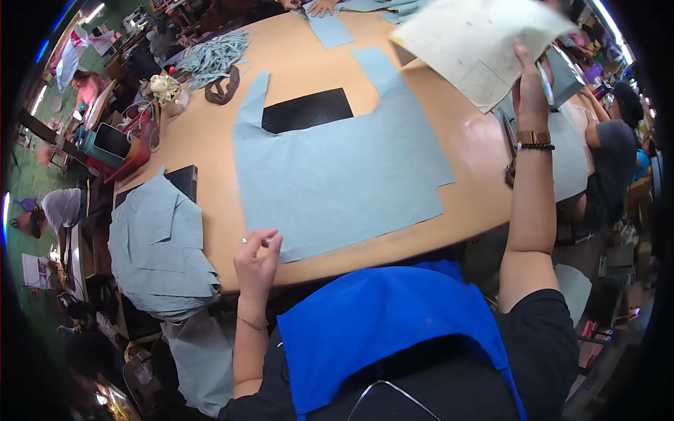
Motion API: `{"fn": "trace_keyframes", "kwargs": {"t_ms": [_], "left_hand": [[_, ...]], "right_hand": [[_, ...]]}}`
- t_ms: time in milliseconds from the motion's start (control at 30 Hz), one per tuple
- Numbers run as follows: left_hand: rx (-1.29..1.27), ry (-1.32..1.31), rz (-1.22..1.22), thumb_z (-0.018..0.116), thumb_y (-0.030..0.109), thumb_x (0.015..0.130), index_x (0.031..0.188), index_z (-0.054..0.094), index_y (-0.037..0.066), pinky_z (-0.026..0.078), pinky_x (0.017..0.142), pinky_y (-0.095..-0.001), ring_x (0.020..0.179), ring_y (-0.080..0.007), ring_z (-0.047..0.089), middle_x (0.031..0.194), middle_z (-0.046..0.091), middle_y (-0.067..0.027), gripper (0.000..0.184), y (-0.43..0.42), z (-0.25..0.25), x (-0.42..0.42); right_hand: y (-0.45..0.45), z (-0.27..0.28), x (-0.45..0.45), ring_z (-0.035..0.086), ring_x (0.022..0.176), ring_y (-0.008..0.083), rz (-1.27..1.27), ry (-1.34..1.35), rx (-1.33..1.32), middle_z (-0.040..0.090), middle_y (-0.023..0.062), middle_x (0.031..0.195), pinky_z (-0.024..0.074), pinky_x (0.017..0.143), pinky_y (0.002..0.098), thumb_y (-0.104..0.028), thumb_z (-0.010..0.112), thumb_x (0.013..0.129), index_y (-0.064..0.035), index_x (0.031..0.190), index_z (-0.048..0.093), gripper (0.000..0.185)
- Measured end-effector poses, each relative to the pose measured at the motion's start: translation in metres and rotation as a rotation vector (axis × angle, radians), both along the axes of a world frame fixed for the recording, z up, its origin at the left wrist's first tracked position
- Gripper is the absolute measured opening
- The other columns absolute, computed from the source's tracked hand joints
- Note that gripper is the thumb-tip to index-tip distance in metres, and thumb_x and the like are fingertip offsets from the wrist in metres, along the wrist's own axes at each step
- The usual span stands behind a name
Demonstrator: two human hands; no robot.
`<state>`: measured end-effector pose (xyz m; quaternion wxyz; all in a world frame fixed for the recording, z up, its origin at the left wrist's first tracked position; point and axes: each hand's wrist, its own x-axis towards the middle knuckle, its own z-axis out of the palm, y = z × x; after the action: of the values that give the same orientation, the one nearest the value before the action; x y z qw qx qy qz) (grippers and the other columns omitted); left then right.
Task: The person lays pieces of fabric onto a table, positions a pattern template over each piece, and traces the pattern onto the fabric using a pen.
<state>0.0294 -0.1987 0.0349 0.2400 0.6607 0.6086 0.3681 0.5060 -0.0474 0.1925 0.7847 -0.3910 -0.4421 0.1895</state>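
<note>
A light blue-green fabric piece (337, 175) with a deep cut-out lies flat on the wooden table (295, 56). Under its cut-out shows a black rectangle (309, 110). My left hand (257, 261) hovers at the fabric's lower left corner, thumb and fingers curled close together; whether anything tiny is between them is hidden. Raised at the upper right, my right hand (531, 88) grips a pale card pattern (484, 45) with marks on it, and a pen-like item shows beside the fingers.
A stack of cut fabric (158, 242) hangs over the left table edge. Fabric strips (214, 59), a brown ring (222, 88) and a red basket (137, 151) are at the upper left. Another person's hand (321, 7) is at the far edge; a person in grey (618, 140) sits right.
</note>
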Motion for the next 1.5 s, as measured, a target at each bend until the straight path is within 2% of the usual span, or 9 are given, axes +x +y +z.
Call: {"fn": "trace_keyframes", "kwargs": {"t_ms": [67,133,200,300,433,667,867,1067,1500], "left_hand": [[0.001,-0.163,-0.005,0.067,0.014,0.089,0.1,0.07,0.006,0.046,0.078,-0.027,0.085,-0.0161,0.063,0.09,0.068,-0.0045,0.014,0.02,0.007,0.007],[-0.068,-0.606,-0.127,0.06,0.028,0.096,0.122,0.06,0.004,0.045,0.087,-0.0299,0.096,-0.016,0.059,0.11,0.065,-0.0069,0.036,0.048,0.002,0.016],[-0.301,-1.12,-0.167,0.061,0.02,0.095,0.135,0.047,0.004,0.045,0.094,-0.032,0.114,-0.0158,0.053,0.13,0.055,-0.008,0.045,0.074,0.016,0.031],[-0.394,-1.534,-0.608,0.06,0.023,0.096,0.138,0.04,0.005,0.039,0.103,-0.0343,0.121,-0.0186,0.049,0.135,0.05,-0.0088,0.05,0.108,-0.04,0.031],[-0.552,-1.694,-0.628,0.061,0.022,0.095,0.136,0.04,0.005,0.039,0.104,-0.0349,0.121,-0.0194,0.049,0.135,0.05,-0.0096,0.049,0.119,-0.052,0.047],[-0.237,-1.098,0.084,0.066,0.013,0.091,0.132,0.04,0.004,0.045,0.098,-0.0336,0.116,-0.0176,0.053,0.126,0.056,-0.0117,0.049,0.109,-0.038,-0.008],[-0.204,-0.528,0.006,0.068,0.006,0.087,0.124,0.05,-0.003,0.051,0.079,-0.0252,0.086,-0.0118,0.063,0.098,0.067,-0.0076,0.042,0.094,-0.047,-0.042],[-0.289,-0.301,0.1,0.074,0.012,0.083,0.117,0.06,-0.005,0.047,0.059,-0.0248,0.064,-0.0081,0.056,0.077,0.064,-0.0027,0.041,0.094,-0.034,-0.041],[-0.284,-0.053,0.219,0.077,0.021,0.079,0.133,0.053,-0.001,0.044,0.06,-0.0262,0.065,-0.0092,0.051,0.072,0.054,0.0,0.063,0.1,-0.035,-0.043]], "right_hand": [[-0.01,0.021,-0.026,0.062,0.098,0.0145,0.183,0.002,-0.011,0.065,0.0048,0.108,0.0491,0.087,0.0279,-0.012,0.069,0.087,-0.001,0.118,0.06,0.035],[-0.02,0.028,-0.043,0.066,0.093,0.0133,0.375,0.068,-0.17,0.066,0.0045,0.109,0.0537,0.081,0.0269,-0.015,0.066,0.09,-0.0036,0.122,0.058,0.035],[-0.029,0.029,-0.074,0.067,0.088,0.0135,0.538,0.084,-0.212,0.067,0.0051,0.105,0.0543,0.079,0.0255,-0.018,0.066,0.089,-0.0023,0.122,0.057,0.038],[-0.05,0.034,-0.115,0.064,0.09,0.0127,0.637,-0.016,-0.308,0.066,0.0054,0.102,0.0516,0.081,0.0269,-0.02,0.07,0.085,-0.001,0.119,0.058,0.04],[-0.05,0.01,-0.112,0.067,0.09,0.0148,0.779,0.013,-0.36,0.064,0.0111,0.108,0.0562,0.075,0.0258,-0.02,0.069,0.082,0.0013,0.126,0.05,0.053],[-0.047,-0.067,-0.025,0.063,0.1,0.0165,0.684,-0.029,-0.584,0.062,0.0123,0.117,0.0532,0.085,0.0275,-0.018,0.071,0.082,0.0036,0.132,0.047,0.059],[-0.047,-0.187,-0.006,0.06,0.083,0.01,0.414,-0.398,-0.808,0.064,0.0048,0.103,0.0491,0.073,0.0208,-0.015,0.077,0.08,0.0038,0.13,0.051,0.059],[-0.055,-0.201,-0.013,0.049,0.066,0.005,0.217,-0.536,-0.854,0.053,-0.0045,0.076,0.0417,0.058,0.0206,-0.015,0.082,0.076,0.0028,0.13,0.054,0.063],[-0.056,-0.196,-0.023,0.049,0.073,0.0091,0.142,-0.538,-0.912,0.047,-0.0023,0.081,0.045,0.066,0.0246,-0.022,0.087,0.069,-0.003,0.125,0.06,0.065]]}}
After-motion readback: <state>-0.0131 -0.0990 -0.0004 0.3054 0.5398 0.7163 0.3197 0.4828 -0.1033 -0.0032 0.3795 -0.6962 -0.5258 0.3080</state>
